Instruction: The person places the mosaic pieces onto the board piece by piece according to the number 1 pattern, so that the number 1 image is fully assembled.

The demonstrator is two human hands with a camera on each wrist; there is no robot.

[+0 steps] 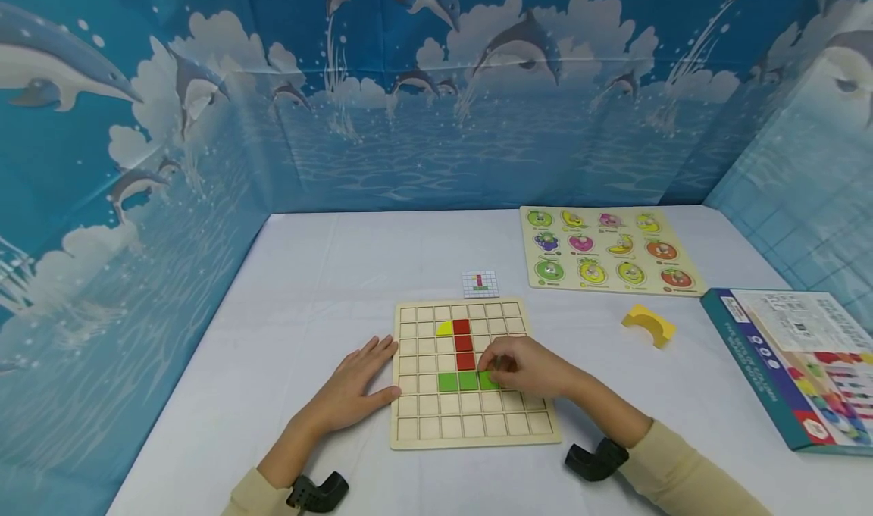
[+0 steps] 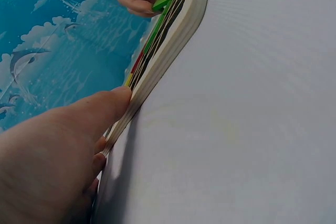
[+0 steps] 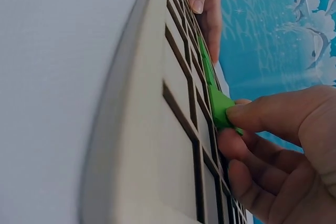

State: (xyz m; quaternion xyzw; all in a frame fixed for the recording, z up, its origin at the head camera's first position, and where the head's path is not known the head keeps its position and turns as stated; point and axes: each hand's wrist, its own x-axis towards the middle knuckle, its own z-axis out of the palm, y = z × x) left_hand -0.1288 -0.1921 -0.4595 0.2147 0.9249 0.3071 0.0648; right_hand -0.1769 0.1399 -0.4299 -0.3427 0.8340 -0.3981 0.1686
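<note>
Green tile (image 1: 488, 380), apparently square, tilted in right hand (image 1: 528, 367).

Pale wood grid board (image 1: 470, 425), dark cell lines. On it: yellow quarter piece (image 1: 444, 328), three red squares (image 1: 464, 343) stacked, green squares (image 1: 458, 382) in a row below, one more green square (image 3: 220, 107) pinched at the row's end. Small card (image 1: 480, 283) white with red and green marks. Tabletop (image 1: 327, 273) white. Yellow arch block (image 1: 649, 324). Fruit puzzle board (image 1: 607, 251) cream with multicoloured circles. Box (image 1: 791, 364) teal-edged, multicoloured print. Backdrop (image 1: 204, 122) blue, dolphins and white clouds. Sleeves (image 1: 682, 470) beige.
</note>
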